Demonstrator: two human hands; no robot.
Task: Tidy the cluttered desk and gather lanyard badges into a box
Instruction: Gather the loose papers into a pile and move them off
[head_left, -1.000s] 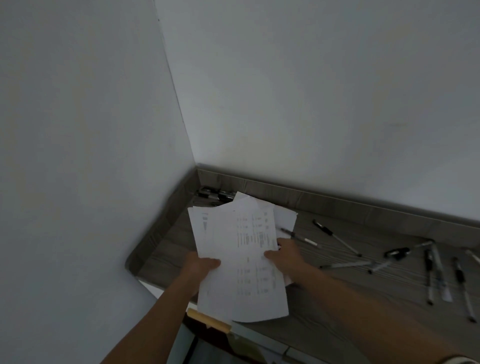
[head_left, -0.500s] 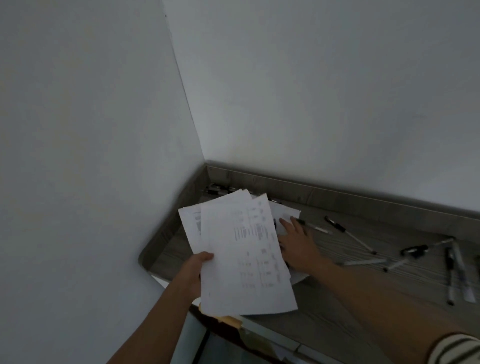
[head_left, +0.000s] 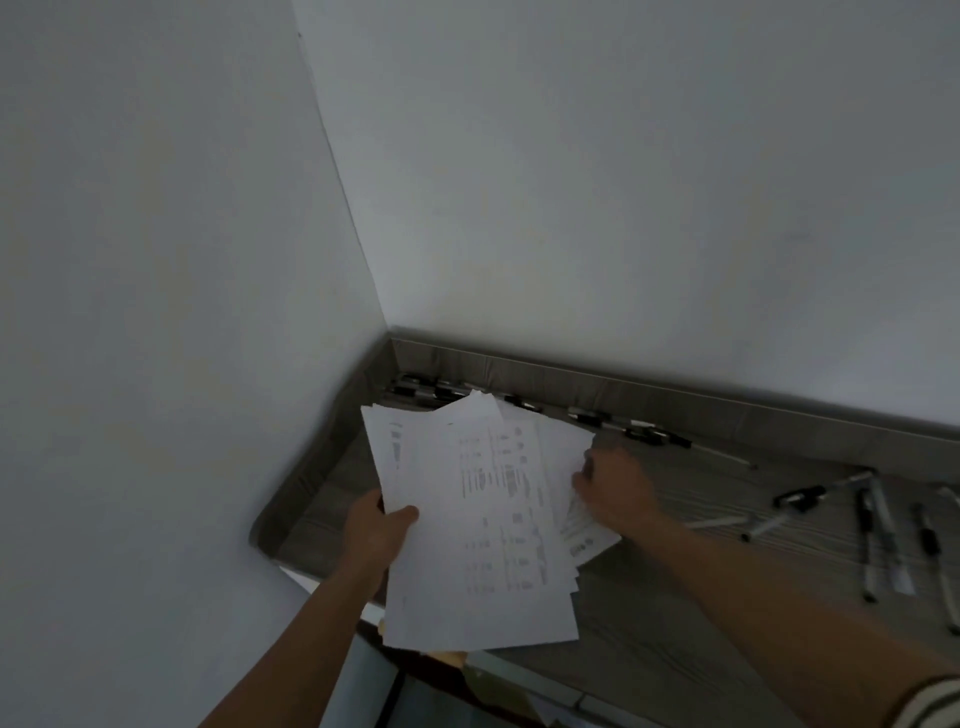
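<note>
Several printed sheets make up the sheaf of papers (head_left: 483, 519) that the left hand (head_left: 376, 535) grips by its left edge, thumb (head_left: 402, 514) clamped on top and the other fingers hidden underneath. The right hand (head_left: 615, 491) is down on the loose sheets (head_left: 584, 538) that lie on the bench (head_left: 675, 623) just right of the sheaf. Its fingers are curled, but blur hides whether they already pinch paper or only press on it.

The step in hand looks like gathering those last sheets into the sheaf. To do it well, I would slide the right fingers under the sheets' far edge, lift them flat, and tuck them beneath the left thumb. The sheaf is fanned and its lower end hangs past the bench edge, so squaring it against the bench would stop pages slipping out.

Much is unclear. No lanyard badges and no box show anywhere — they must lie outside the view. A row of dark pens (head_left: 644, 434) runs beyond the right fingers along the bench's back rim, partly covered by the paper's top edge. More pens (head_left: 867, 530) lie scattered well to the right, some cut off by the frame. The print is too dim to read.
</note>
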